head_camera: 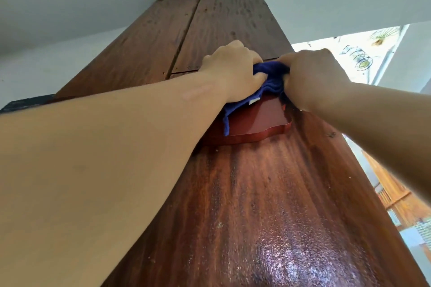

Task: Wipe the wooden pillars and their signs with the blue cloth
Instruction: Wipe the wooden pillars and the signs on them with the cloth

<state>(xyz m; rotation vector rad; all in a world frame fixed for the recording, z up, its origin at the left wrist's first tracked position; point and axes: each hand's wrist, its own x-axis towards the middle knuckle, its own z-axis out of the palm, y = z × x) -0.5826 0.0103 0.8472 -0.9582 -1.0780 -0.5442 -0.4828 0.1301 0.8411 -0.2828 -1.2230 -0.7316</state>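
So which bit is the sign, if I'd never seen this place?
Find the tall dark wooden pillar that runs up to the ceiling. Partway up its front sits the sign, just under the two hands bunching a blue cloth. It is a smooth, glossy reddish plaque with a curved lower edge, unlike the grainy planks.

Cloth [268,81] between both hands, over sign [254,121] on pillar [268,193] front.

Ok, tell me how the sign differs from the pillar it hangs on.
The sign is a smooth, glossy, reddish plaque with a scalloped lower edge; the pillar is darker brown, visibly grained, straight-sided. The blue cloth partly covers the sign, not the pillar below. Both are wood-toned.
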